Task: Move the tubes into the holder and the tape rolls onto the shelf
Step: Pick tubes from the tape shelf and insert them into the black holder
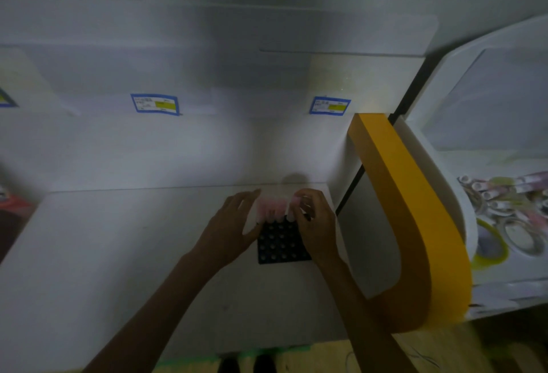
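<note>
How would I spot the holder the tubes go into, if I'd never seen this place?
Find the wide white shelf, then the two hands at its back right corner. Between the left hand and right hand lies the holder: a flat black square dotted with rows of round holes, the only dark thing on that surface.

I see a black holder (281, 242) dotted with rows of round holes on the white shelf (118, 254), near its right edge. The tubes (271, 208) standing in it look pale pink. Two labels (155, 104) are blue-bordered with yellow patches. A tub (439, 224) beside the shelf has a yellow-orange rim and holds mixed-colour tape rolls (504, 224).
</note>
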`<state>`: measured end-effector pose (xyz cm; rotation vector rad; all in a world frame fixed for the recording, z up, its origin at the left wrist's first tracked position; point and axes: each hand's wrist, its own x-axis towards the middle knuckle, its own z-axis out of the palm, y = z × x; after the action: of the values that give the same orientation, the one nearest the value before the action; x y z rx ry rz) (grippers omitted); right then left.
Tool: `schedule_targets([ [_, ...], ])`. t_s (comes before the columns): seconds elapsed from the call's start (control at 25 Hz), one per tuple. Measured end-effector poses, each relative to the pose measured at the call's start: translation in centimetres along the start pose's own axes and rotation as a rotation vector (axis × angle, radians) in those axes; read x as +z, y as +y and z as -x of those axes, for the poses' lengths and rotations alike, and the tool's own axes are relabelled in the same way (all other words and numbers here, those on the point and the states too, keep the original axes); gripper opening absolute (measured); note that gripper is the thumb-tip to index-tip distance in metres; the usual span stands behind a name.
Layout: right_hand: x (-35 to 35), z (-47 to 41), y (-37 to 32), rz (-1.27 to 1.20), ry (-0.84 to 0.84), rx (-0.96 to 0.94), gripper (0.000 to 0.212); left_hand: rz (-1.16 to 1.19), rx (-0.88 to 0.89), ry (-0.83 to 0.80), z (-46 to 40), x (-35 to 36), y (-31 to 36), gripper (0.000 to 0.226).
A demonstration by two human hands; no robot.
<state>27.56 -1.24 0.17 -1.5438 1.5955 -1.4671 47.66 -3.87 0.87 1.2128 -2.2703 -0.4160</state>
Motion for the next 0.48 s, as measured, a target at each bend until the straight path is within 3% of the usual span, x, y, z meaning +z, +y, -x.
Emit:
schedule_targets([
  [0.2, 0.1, -0.1, 0.3, 0.033, -0.036, -0.021, 0.020, -0.162, -0.044, -0.098, 1.8, -0.3, -0.3, 0.075],
  [0.48, -0.4, 0.2, 1.9, 0.152, -0.143, -0.084, 0.023, -0.176, -0.108, -0.124, 2.4, -0.7, -0.2, 0.075],
])
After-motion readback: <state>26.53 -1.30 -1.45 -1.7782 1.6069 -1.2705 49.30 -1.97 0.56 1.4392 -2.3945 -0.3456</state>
